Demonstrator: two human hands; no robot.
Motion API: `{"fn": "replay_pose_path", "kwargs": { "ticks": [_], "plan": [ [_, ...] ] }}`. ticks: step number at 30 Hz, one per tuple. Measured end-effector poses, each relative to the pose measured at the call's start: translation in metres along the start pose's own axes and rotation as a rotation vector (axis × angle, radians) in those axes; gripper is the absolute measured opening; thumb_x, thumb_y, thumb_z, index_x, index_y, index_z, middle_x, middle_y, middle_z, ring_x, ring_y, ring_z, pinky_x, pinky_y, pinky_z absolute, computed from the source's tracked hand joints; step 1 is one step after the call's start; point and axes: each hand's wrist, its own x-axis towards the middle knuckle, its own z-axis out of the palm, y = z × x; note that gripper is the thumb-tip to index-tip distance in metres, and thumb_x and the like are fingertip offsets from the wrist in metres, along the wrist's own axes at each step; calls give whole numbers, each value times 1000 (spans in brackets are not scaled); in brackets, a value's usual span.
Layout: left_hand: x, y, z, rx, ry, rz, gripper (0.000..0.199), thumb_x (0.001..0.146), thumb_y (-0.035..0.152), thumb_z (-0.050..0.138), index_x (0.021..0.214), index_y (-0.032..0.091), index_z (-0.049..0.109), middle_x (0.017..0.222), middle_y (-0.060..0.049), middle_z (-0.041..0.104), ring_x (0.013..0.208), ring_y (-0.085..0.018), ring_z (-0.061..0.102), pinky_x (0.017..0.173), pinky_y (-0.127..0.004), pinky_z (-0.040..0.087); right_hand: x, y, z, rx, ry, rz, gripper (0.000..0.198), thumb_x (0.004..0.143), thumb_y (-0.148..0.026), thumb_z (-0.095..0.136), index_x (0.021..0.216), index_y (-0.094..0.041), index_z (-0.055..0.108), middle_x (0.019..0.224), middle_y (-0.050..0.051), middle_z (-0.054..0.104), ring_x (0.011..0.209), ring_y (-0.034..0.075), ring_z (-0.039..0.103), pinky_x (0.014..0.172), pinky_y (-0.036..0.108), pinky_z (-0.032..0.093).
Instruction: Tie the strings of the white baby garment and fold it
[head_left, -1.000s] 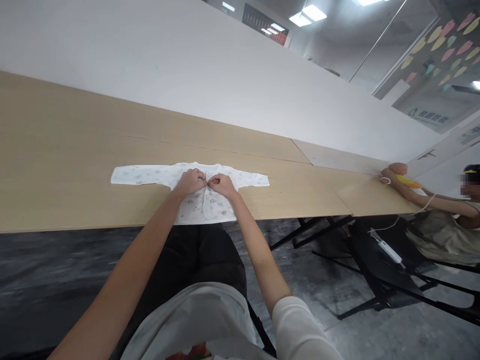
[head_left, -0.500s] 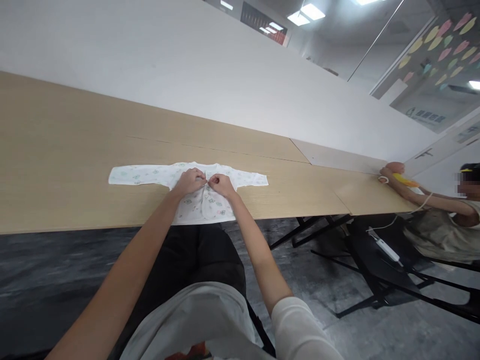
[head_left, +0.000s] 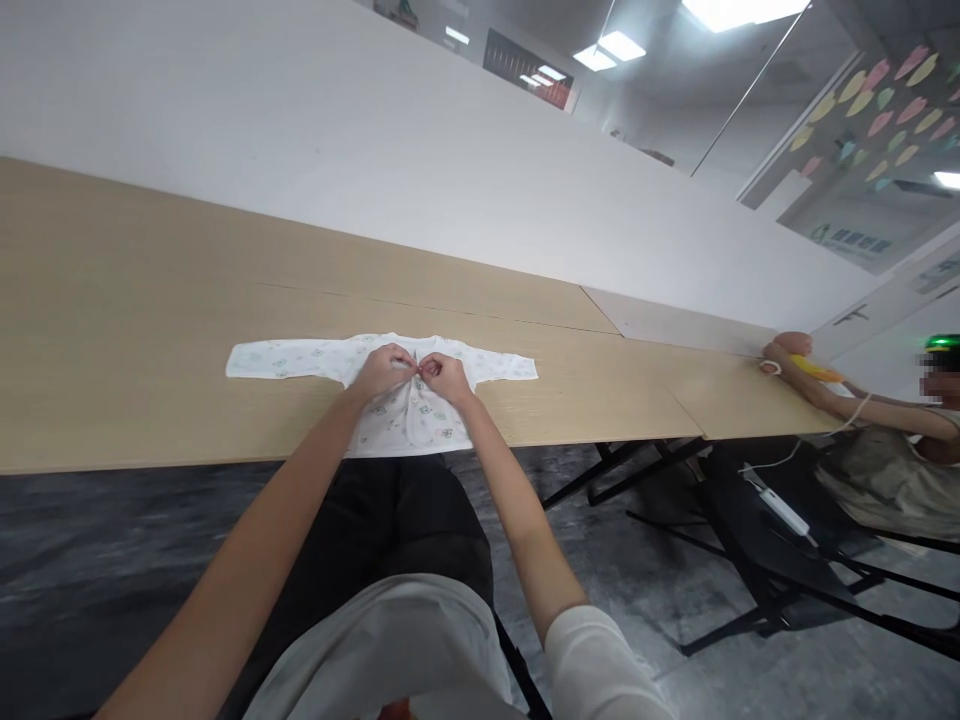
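Observation:
A white long-sleeved baby shirt (head_left: 397, 420) with a small print lies spread on the wooden table, its sleeves stretched out to both sides. Its lower hem reaches the table's front edge. At the upper part of the front opening, my left hand (head_left: 385, 371) pinches the fabric edge between thumb and fingers. Just to its right my right hand (head_left: 444, 376) is closed in a pinch on the other side of the opening. The fingertips of both hands nearly touch. Whatever fastener may sit between them is too small to make out.
The long table (head_left: 135, 300) runs along a white partition (head_left: 300, 140). At the far right another person (head_left: 892, 430) sits with arms on the table, by a doll (head_left: 795, 344) in yellow. A black folding chair (head_left: 780, 550) holds a white power strip (head_left: 784, 512).
Both hands stay at the shirt's front opening, with fingers slightly shifted and the fabric lifted a little between them. The camera view has tilted slightly.

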Motion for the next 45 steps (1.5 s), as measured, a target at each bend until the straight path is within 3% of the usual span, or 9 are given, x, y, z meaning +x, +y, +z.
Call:
{"fn": "replay_pose_path", "kwargs": {
  "ticks": [8, 14, 18, 22, 25, 29, 37, 45],
  "plan": [
    [0, 0, 0, -26, -7, -7, 33, 71, 53, 72, 73, 20, 76, 94, -8, 73, 91, -22, 67, 95, -36, 52, 1, -1, 0, 45, 8, 15, 17, 80, -12, 60, 93, -19, 68, 79, -1, 72, 77, 13, 67, 81, 24, 53],
    [3, 4, 4, -75, -4, 19, 43, 77, 59, 63, 79, 18, 75, 98, -11, 74, 95, -23, 66, 93, -36, 52, 2, 5, 2, 63, 28, 28, 20, 82, -15, 59, 100, -19, 67, 74, -3, 68, 72, 12, 63, 78, 22, 51],
    [6, 22, -5, 15, -104, 6, 38, 79, 53, 58, 83, 19, 76, 99, -10, 76, 97, -25, 67, 92, -36, 51, 3, 1, -2, 9, 12, 32, 29, 81, -11, 54, 105, -19, 69, 71, -5, 65, 69, 12, 61, 76, 23, 50],
    [-4, 46, -33, 221, -207, 23, 33, 81, 45, 54, 86, 21, 77, 99, -8, 77, 93, -25, 67, 84, -34, 50, -8, -20, -15, -60, -17, 19, 31, 83, -12, 56, 109, -21, 69, 77, -4, 68, 71, 13, 62, 78, 25, 50],
    [-24, 60, -48, 306, -246, 7, 33, 84, 43, 50, 77, 21, 73, 83, -6, 74, 80, -24, 66, 74, -33, 47, -28, -36, -20, -134, -24, 11, 23, 85, -13, 58, 102, -20, 72, 80, -1, 70, 73, 15, 64, 80, 26, 49],
    [-57, 66, -38, 367, -393, -117, 31, 84, 42, 53, 64, 21, 65, 65, -5, 67, 64, -22, 60, 65, -33, 41, -57, -44, -11, -260, -124, 49, 13, 86, -14, 64, 88, -19, 75, 87, 6, 73, 82, 20, 67, 79, 28, 48],
    [-85, 57, 6, 517, -52, -190, 29, 90, 33, 47, 98, 21, 72, 96, -11, 76, 91, -27, 68, 74, -34, 45, -71, -38, 4, -303, -41, 126, 15, 89, -15, 64, 97, -18, 76, 99, 9, 74, 94, 21, 68, 84, 29, 48],
    [-85, 45, 6, 392, -78, -180, 22, 88, 34, 50, 88, 22, 69, 93, -9, 74, 89, -26, 67, 74, -35, 45, -70, -34, 8, -202, 22, 235, 7, 81, -15, 66, 81, -21, 71, 81, 1, 72, 80, 18, 67, 75, 27, 48]
  ]
}}
